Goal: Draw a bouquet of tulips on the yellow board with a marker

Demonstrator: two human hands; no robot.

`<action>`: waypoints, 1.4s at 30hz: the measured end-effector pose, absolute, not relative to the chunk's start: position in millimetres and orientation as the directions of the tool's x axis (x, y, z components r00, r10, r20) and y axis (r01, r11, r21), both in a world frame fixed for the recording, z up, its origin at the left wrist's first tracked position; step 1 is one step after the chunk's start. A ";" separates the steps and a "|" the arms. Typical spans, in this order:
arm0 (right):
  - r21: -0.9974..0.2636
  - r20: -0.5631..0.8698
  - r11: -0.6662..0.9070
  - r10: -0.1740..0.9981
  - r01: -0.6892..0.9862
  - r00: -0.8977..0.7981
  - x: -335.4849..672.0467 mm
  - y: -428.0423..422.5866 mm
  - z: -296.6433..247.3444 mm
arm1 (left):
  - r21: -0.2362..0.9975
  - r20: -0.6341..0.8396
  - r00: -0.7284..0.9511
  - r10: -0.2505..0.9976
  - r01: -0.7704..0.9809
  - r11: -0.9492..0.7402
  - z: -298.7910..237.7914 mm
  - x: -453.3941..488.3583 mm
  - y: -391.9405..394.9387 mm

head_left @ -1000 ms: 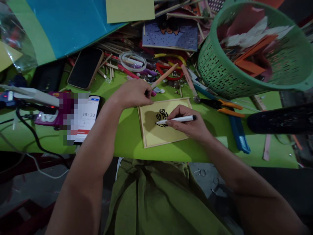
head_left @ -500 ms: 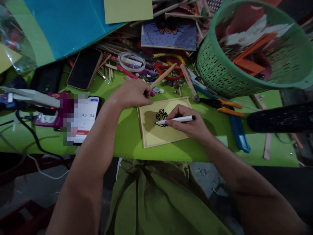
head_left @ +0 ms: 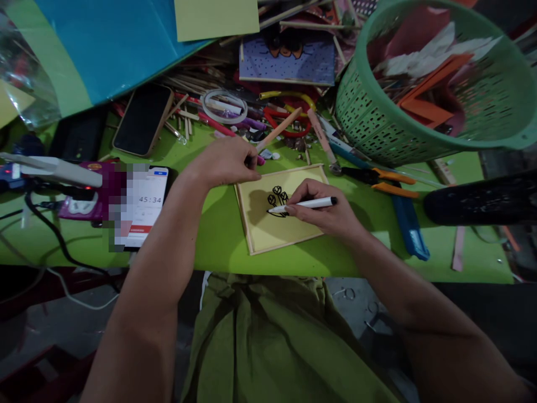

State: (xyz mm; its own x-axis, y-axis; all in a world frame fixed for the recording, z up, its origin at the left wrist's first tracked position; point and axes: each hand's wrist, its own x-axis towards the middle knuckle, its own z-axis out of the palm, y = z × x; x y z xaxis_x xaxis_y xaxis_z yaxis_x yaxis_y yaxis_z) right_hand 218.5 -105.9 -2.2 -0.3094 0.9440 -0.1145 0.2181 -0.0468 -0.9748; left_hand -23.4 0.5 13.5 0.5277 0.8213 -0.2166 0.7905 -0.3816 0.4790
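A yellow card with a thin wooden stick border lies on the green table. Black outlines of flowers in a rounded base are drawn near its middle. My right hand is closed around a white marker with a black end. The marker's tip touches the card at the left of the drawn base. My left hand rests at the card's upper left corner, fingers curled and thumb against the wooden edge. Its fingertips are partly hidden.
A green basket with paper scraps stands at the back right. Orange-handled pliers and a blue cutter lie right of the card. A lit phone, a dark phone and a power strip are at left. Sticks and pens clutter the back.
The marker tip has shifted very slightly along the left of the drawn base. My left hand stays at the card's corner. The view has moved a little.
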 end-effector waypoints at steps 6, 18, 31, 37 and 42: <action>-0.974 -0.137 -0.074 0.945 0.215 -0.296 220.6 -105.3 1.0 | 0.475 -0.242 0.513 0.823 0.803 -0.361 16.0 -21.9 -0.1; -0.970 -0.165 -0.095 0.934 0.226 -0.317 230.5 -104.7 -0.5 | 0.490 -0.218 0.530 0.820 0.786 -0.378 10.6 -26.1 0.3; -0.969 -0.146 -0.074 0.942 0.236 -0.303 233.4 -105.1 1.2 | 0.498 -0.209 0.533 0.820 0.780 -0.379 13.3 -26.2 0.3; -0.964 -0.150 -0.071 0.939 0.255 -0.309 234.9 -104.1 3.6 | 0.493 -0.198 0.544 0.815 0.774 -0.397 11.3 -26.4 1.2; -0.960 -0.170 -0.087 0.936 0.268 -0.308 234.6 -103.6 7.1 | 0.520 -0.192 0.541 0.819 0.764 -0.383 7.7 -27.5 2.0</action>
State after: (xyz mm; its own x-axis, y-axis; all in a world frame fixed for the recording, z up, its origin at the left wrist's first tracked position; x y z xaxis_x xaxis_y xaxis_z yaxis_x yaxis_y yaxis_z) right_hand 234.6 -103.6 7.1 -0.3077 0.9361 -0.1704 0.2681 -0.0865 -0.9595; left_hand -27.5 2.0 7.7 0.5412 0.8187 -0.1919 0.7636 -0.3830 0.5198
